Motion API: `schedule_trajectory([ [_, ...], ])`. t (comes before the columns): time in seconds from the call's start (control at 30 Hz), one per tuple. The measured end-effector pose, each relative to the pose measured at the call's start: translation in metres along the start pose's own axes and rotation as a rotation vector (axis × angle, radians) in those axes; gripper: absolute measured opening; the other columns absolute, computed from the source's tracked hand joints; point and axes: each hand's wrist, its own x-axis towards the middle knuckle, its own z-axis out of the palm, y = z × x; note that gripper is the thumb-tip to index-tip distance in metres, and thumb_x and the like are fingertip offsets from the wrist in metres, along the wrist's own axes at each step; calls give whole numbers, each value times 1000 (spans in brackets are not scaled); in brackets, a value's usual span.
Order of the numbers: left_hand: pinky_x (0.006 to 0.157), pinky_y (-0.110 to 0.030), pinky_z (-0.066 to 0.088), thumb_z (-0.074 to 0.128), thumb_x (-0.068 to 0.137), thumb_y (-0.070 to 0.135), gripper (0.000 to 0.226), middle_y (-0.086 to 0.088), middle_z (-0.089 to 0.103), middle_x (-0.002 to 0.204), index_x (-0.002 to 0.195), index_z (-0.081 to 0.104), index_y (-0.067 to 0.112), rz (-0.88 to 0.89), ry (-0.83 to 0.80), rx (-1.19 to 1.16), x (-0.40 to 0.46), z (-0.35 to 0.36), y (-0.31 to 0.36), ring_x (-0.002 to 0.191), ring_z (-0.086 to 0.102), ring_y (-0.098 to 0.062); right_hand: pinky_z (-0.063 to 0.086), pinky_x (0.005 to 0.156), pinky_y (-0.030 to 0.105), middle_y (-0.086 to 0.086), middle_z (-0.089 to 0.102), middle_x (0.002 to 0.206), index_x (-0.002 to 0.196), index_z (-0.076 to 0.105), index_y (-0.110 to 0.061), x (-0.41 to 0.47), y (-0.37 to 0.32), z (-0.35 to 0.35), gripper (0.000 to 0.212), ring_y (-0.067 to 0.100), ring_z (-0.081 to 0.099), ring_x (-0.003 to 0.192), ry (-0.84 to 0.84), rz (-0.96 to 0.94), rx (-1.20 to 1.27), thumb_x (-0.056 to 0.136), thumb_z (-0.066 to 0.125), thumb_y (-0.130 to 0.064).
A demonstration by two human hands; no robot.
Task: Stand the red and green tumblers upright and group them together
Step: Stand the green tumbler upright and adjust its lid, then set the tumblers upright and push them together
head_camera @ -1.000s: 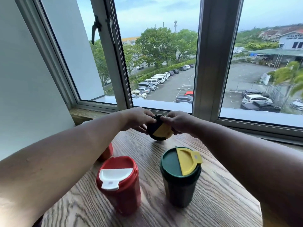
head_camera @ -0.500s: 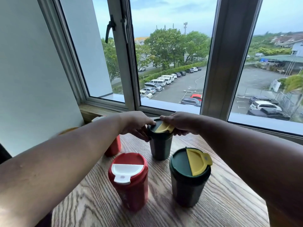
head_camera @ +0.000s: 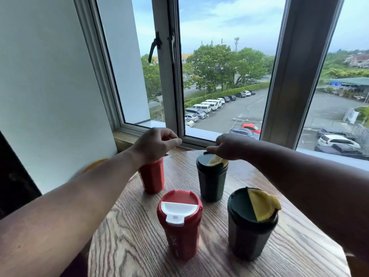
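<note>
Your right hand [head_camera: 226, 147] rests fingertips on the lid of the far green tumbler [head_camera: 211, 176], upright at 12 o'clock on the table [head_camera: 299, 246]. Your left hand [head_camera: 157, 143] hangs loosely curled, empty, over the far red tumbler [head_camera: 152, 176] at 10. Near red tumbler [head_camera: 179, 222] and near green tumbler [head_camera: 252, 222] stand at 6 and 4. All upright; grouping likely remains: slide the far pair closer.

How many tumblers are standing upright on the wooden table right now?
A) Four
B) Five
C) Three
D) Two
A: two red tumblers, the near one and the far one, and two green tumblers, the near one and the far one, all stand upright on the wooden table.
</note>
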Motion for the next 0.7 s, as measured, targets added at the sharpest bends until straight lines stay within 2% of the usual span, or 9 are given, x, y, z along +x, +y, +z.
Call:
schedule_trajectory([
  [0.07, 72, -31, 54, 74, 86, 31, 13, 0, 73, 84, 90, 75, 19, 24, 65, 49, -5, -21, -19, 82, 69, -21, 36, 59, 27, 12, 67, 99, 108, 67, -8, 2, -18, -8, 47, 27, 57, 84, 59, -75, 40, 95, 53, -50],
  [0.13, 82, -34, 55, 77, 81, 37, 24, 4, 70, 94, 100, 73, 23, -14, 56, 106, -9, -37, -40, 89, 66, -18, 34, 53, 24, 7, 66, 93, 103, 68, -13, 4, -40, -10, 35, 23, 57, 79, 50, -152, 134, 93, 59, -45],
  [0.3, 99, -34, 47, 83, 47, 69, 106, -2, 52, 136, 141, 48, 32, -186, -189, 145, -16, -53, -90, 120, 56, -20, 46, 74, 30, 7, 70, 100, 105, 71, -11, 19, -100, 5, 33, 22, 61, 89, -79, -307, 158, 94, 59, -40],
  [0.37, 107, -39, 45, 89, 45, 64, 120, -4, 49, 144, 149, 36, 35, -230, -272, 101, -17, -50, -104, 124, 55, -21, 44, 75, 29, 10, 70, 106, 108, 70, -8, 27, -119, 14, 34, 24, 61, 91, -101, -327, 93, 97, 55, -36],
  [0.47, 109, -41, 44, 97, 47, 46, 128, -6, 51, 145, 154, 27, 31, -251, -319, -76, -17, -39, -115, 125, 56, -22, 44, 76, 31, 16, 69, 110, 112, 67, -1, 38, -136, 25, 39, 31, 63, 99, -116, -297, 14, 99, 50, -33],
  [0.57, 105, -32, 43, 96, 59, 29, 111, 0, 54, 136, 151, 34, 26, -195, -250, -112, -15, -27, -117, 123, 54, -19, 48, 81, 33, 15, 69, 109, 113, 66, -2, 43, -141, 30, 40, 31, 64, 99, -125, -255, 15, 99, 49, -36],
  [0.7, 99, -32, 50, 96, 58, 34, 100, 4, 58, 124, 141, 40, 29, -127, -219, -113, -14, -16, -114, 117, 58, -18, 53, 86, 37, 14, 71, 104, 109, 70, -3, 41, -131, 28, 36, 30, 66, 97, -116, -223, 83, 96, 55, -33],
])
